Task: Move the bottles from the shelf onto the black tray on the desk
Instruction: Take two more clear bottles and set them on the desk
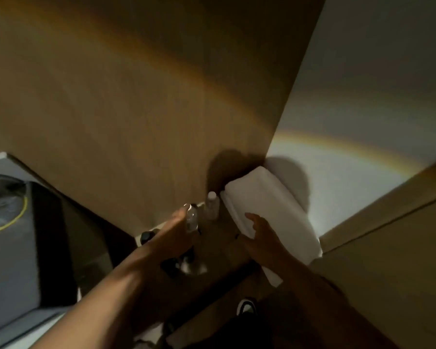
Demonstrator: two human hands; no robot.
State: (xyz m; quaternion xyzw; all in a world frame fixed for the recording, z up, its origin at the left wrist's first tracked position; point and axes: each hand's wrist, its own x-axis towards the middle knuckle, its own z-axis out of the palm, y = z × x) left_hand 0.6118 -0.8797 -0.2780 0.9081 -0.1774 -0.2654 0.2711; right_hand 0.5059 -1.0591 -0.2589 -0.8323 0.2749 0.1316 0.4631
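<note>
Count: two clear plastic bottles, one folded white towel, two hands. Frame is dim and motion-blurred.

Far left: a dark, glossy flat surface (48,235) with a round grey object edged in yellow (3,202) on it; identity unclear.

Left hand (171,230) reaches to the first bottle (191,219) on the wooden shelf (219,248); fingers touch its side, grasp cannot be told.

Second bottle (212,205), white-capped, stands upright just behind, beside the towel (269,215).

Right hand (259,235) rests against the towel's front fold, fingers loosely extended, grasping nothing.

Brown wood-grain panel (136,109) behind; pale wall (363,122) to the right.
</note>
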